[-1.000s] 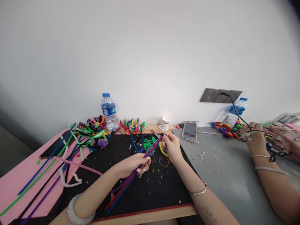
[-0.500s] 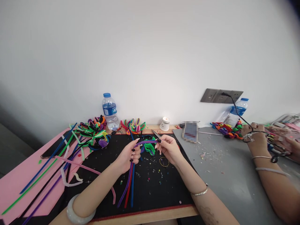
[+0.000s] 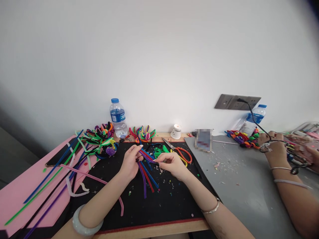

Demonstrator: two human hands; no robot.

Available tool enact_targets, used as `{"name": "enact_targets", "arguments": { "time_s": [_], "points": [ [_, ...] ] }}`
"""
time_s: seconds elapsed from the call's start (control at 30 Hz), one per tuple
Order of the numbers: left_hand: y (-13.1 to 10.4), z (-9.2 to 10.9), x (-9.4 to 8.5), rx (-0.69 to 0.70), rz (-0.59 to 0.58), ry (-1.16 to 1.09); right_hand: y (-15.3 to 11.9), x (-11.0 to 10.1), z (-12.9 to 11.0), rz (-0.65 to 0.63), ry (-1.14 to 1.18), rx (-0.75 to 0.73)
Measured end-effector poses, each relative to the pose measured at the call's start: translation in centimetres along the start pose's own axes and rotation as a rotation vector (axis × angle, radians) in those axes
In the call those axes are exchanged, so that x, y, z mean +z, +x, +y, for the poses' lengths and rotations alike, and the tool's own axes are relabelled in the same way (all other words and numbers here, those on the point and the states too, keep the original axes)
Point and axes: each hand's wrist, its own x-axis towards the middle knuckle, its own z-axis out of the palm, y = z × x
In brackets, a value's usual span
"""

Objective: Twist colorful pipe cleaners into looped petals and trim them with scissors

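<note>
A small bundle of purple, red and blue pipe cleaners (image 3: pixel 147 176) is held between my two hands above the black mat (image 3: pixel 159 207). My left hand (image 3: pixel 130 162) is closed on the bundle, with its loose ends slanting down to the right below my fingers. My right hand (image 3: pixel 172 164) pinches the other end of the bundle, thumb and fingertips together. Just behind my right hand, green looped pipe cleaners (image 3: pixel 160 151) lie on the mat. Beside them rest scissors (image 3: pixel 184 153) with orange and yellow handles, partly hidden by that hand.
Long pipe cleaners (image 3: pixel 53 171) and a phone (image 3: pixel 58 157) lie on pink sheets (image 3: pixel 15 199) at left. A water bottle (image 3: pixel 118 116), a pipe-cleaner bunch (image 3: pixel 143 133) and a white cup (image 3: pixel 176 132) line the wall. At right, another person's hand (image 3: pixel 271 149) works over the grey surface (image 3: pixel 244 186).
My right hand has moved down, bending the pipe cleaners downward. Their loose ends have swung up to the right. The scissors' handles now show behind my right hand.
</note>
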Motion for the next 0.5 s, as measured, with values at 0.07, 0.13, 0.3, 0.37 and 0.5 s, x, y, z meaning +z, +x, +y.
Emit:
{"name": "enact_targets", "arguments": {
  "time_s": [0.07, 0.13, 0.3, 0.37, 0.5],
  "points": [
    [-0.02, 0.16, -0.06, 0.042, 0.029, 0.057, -0.11, 0.35, 0.19, -0.011, -0.040, 0.008],
    [0.00, 0.39, -0.11, 0.069, 0.058, 0.104, -0.18, 0.58, 0.36, -0.023, -0.068, 0.018],
    [0.49, 0.63, -0.47, 0.121, 0.130, 0.124, -0.15, 0.78, 0.57, -0.050, -0.104, 0.041],
    [0.72, 0.58, -0.64, 0.150, 0.148, 0.128, -0.10, 0.83, 0.67, -0.058, -0.118, 0.052],
    [0.87, 0.61, -0.80, 0.204, 0.169, 0.132, -0.04, 0.91, 1.09, -0.071, -0.179, 0.058]
  ]
}}
